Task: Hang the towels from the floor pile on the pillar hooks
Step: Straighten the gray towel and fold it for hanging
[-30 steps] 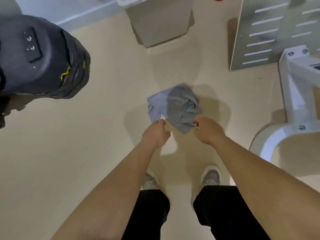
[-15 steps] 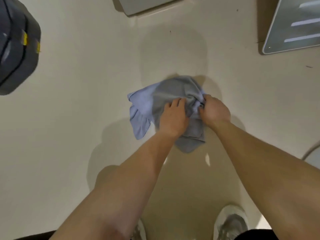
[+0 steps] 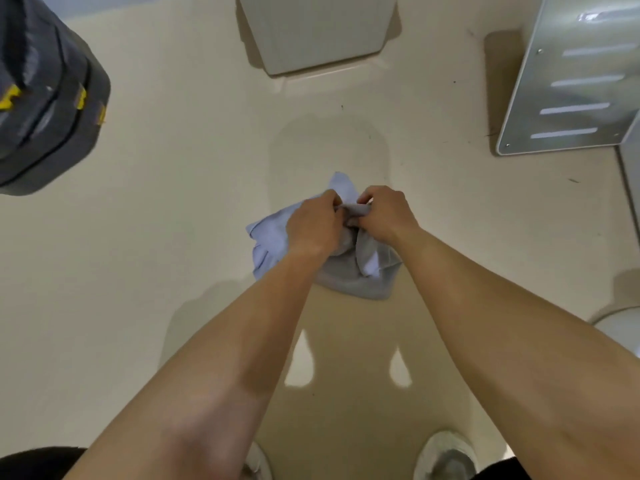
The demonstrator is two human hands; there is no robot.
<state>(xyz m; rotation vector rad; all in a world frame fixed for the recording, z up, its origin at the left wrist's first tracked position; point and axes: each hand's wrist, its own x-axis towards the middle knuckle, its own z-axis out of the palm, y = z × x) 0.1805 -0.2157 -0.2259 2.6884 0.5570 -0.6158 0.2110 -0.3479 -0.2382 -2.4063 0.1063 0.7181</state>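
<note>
A small pile of towels lies on the beige floor in front of me: a grey towel on top of a pale lilac-blue towel. My left hand and my right hand are side by side over the pile, fingers curled, and both pinch a bunched fold of the grey towel between them. The fold is raised a little while the rest of the cloth lies on the floor. The pillar base stands at the top; no hooks are in view.
A dark grey bag with yellow marks sits at the upper left. A ribbed metal panel leans at the upper right. A white rounded base shows at the right edge. My shoes are at the bottom.
Both hands went from hovering above the pile to gripping the grey towel and now bunch it closer together. The camera view has shifted, so the pillar base shows again.
</note>
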